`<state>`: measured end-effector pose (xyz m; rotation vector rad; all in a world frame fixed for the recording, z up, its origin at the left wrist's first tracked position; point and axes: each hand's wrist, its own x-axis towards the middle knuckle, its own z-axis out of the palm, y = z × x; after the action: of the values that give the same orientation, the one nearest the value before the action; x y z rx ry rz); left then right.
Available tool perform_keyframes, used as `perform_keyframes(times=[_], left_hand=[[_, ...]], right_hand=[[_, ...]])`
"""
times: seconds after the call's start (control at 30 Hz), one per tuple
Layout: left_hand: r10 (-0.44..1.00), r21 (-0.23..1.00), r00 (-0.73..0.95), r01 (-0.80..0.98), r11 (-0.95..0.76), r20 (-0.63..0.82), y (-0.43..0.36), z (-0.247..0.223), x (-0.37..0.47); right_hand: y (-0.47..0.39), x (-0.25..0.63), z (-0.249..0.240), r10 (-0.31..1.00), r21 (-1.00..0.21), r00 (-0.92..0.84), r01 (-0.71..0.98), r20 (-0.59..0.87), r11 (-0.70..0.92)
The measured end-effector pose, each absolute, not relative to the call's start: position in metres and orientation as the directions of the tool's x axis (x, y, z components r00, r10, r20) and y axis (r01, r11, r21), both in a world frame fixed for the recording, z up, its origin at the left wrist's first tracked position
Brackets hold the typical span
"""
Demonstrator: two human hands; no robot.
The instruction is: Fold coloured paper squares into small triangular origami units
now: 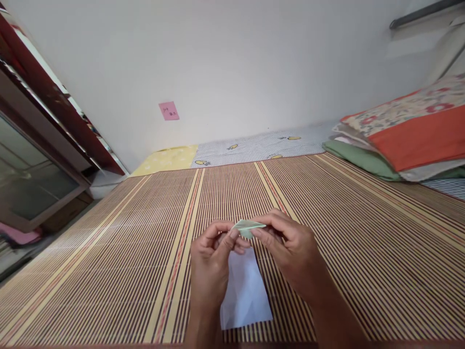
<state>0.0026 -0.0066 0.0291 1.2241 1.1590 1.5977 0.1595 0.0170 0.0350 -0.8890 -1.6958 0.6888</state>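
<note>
A small folded piece of pale green paper point(248, 226) is held up between both hands, above the striped mat. My left hand point(215, 257) pinches its left end between thumb and fingers. The right end is pinched by my right hand point(290, 245), thumb in front and fingers behind. Below them a white sheet of paper point(247, 291) with faint creases lies on the mat; its left edge is partly hidden by my left hand and wrist.
The striped bamboo mat point(138, 261) spreads on all sides. Folded bedding point(417, 131) is piled at the back right. A pink note point(169, 111) sticks to the white wall. A glass-fronted cabinet point(36, 169) stands at the left.
</note>
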Motion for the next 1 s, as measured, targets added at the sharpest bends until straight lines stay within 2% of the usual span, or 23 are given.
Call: perform_keyframes(times=[0.1, 0.17, 0.27, 0.4, 0.63, 1.0], left_hand=[[0.924, 0.954, -0.243, 0.034, -0.297, 0.296, -0.007, 0.031, 0.005], [0.942, 0.963, -0.199, 0.062, -0.262, 0.270, -0.007, 0.031, 0.003], [0.970, 0.978, -0.130, -0.011, -0.209, 0.206, -0.007, 0.029, -0.001], [0.968, 0.955, -0.115, -0.171, -0.242, 0.225, -0.006, 0.026, -0.005], [0.963, 0.937, -0.129, -0.232, -0.260, 0.235, -0.010, 0.029, -0.007], [0.911, 0.929, -0.207, -0.029, -0.370, 0.356, -0.016, 0.035, -0.001]], right_hand=[[0.014, 0.159, 0.036, 0.859, -0.829, -0.104, 0.225, 0.502, 0.512], [0.013, 0.159, 0.037, 0.871, -0.844, -0.089, 0.220, 0.483, 0.490], [0.013, 0.159, 0.037, 0.861, -0.833, -0.095, 0.220, 0.500, 0.507], [0.013, 0.159, 0.038, 0.830, -0.808, -0.090, 0.190, 0.551, 0.557], [0.013, 0.157, 0.035, 0.852, -0.860, -0.120, -0.037, 0.510, 0.509], [0.013, 0.154, 0.035, 0.798, -0.804, -0.114, -0.027, 0.592, 0.594]])
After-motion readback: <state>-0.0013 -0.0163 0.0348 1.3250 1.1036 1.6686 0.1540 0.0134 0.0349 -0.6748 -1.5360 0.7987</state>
